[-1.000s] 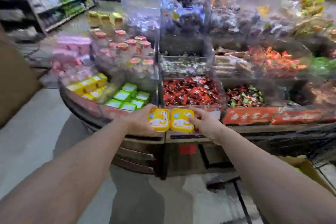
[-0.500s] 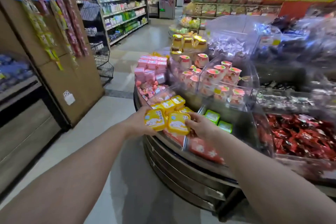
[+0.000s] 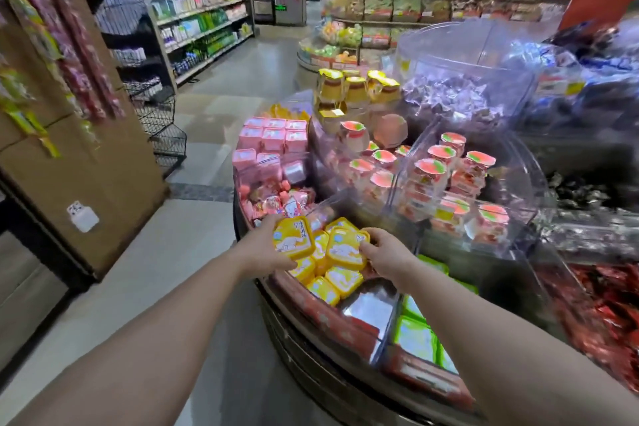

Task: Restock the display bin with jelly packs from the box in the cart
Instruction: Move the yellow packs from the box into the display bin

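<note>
A shop aisle; over the round display bin (image 3: 366, 315), left hand (image 3: 262, 247) and right hand (image 3: 387, 254) each pinch one yellow jelly pack (image 3: 292, 239).

Both bare forearms reach forward from the bottom corners and converge toward the middle, elbows out of sight. The left hand (image 3: 264, 245) is turned palm inward, thumb on the near lower edge and fingers wrapped behind the far side of a yellow jelly pack (image 3: 293, 237), which it holds tilted, its printed top facing back toward the person. The right hand (image 3: 387, 252) is knuckles up, wrist slightly bent, its fingertips (image 3: 363, 245) pinching the right edge of a second yellow jelly pack (image 3: 345, 248). The two hands sit near each other, not touching.
</note>
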Available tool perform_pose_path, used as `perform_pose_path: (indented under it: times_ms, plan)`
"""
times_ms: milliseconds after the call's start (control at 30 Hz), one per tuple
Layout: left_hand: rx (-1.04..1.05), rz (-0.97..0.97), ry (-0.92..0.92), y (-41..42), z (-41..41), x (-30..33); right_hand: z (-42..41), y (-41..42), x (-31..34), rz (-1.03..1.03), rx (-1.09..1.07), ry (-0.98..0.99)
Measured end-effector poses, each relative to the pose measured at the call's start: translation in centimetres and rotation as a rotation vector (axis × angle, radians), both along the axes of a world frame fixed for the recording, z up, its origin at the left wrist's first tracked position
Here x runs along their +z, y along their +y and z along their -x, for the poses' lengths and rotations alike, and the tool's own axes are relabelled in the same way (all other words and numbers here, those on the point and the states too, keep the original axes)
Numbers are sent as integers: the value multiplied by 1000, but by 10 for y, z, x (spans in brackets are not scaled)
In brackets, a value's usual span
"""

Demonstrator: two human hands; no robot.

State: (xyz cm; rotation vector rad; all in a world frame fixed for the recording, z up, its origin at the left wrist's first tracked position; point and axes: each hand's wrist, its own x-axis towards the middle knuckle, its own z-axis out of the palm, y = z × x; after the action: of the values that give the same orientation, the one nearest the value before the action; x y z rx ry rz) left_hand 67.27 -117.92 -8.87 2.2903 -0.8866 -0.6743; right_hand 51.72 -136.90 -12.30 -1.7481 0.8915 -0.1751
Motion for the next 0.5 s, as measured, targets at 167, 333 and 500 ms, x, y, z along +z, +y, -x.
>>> perform_pose_path:
  times_ms: [167,333,500]
  plan:
    - [-47,0,11,-35,-44,-12,-26,3,-39,-2,-23,197]
    - [-221,-12,-20,-75,-84,-15,-35,27,-79,-106,46,418]
    - [-483,-47,-50,-119,-106,-13,-41,23,-80,-324,117,489]
